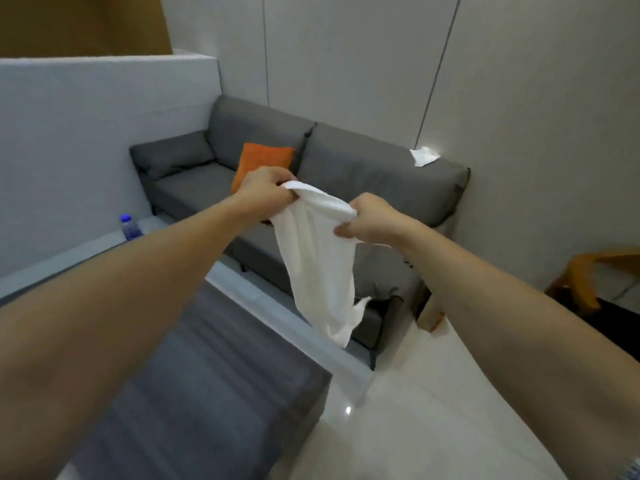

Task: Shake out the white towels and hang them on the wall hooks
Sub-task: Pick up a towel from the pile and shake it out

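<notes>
Both my hands, left point(265, 188) and right point(372, 220), pinch the limp white cloth towel's point(320, 268) top edge; it hangs straight down between them.

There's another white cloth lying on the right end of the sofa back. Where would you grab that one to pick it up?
Probably by the near corner of the white cloth, which lies rumpled on the grey sofa backrest against the wall. Come from above and in front, since the wall blocks the far side.

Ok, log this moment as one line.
left hand: grips towel edge | right hand: grips same edge | white towel: hanging over sofa | hooks: not in view
</notes>
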